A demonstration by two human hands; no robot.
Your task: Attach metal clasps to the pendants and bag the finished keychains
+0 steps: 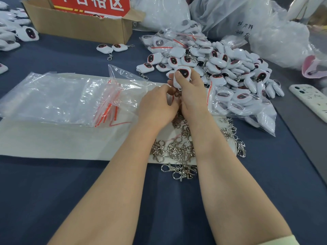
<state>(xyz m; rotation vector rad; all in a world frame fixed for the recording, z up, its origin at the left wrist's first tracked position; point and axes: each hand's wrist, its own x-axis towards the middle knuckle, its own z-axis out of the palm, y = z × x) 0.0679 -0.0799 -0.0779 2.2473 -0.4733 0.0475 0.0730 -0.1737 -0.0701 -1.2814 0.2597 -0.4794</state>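
Zip bags (58,98) lie left on the surface (53,191); clasps (177,147) sit centre, w/ the pendant heap (230,71) behind and right (some bagged). Cardboard box (79,23) far back left; phone (311,101) at right edge.

cardboard box (77,25) with red sign (92,4), white phone (308,99), blue tablecloth (53,191)

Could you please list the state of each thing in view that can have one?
Right hand: gripping a white pendant.
Left hand: pinching a clasp under that pendant.
Loose clasps: heaped, unattached.
Zip bags: stacked flat, empty.
Cardboard box: open.
Phone: face down.
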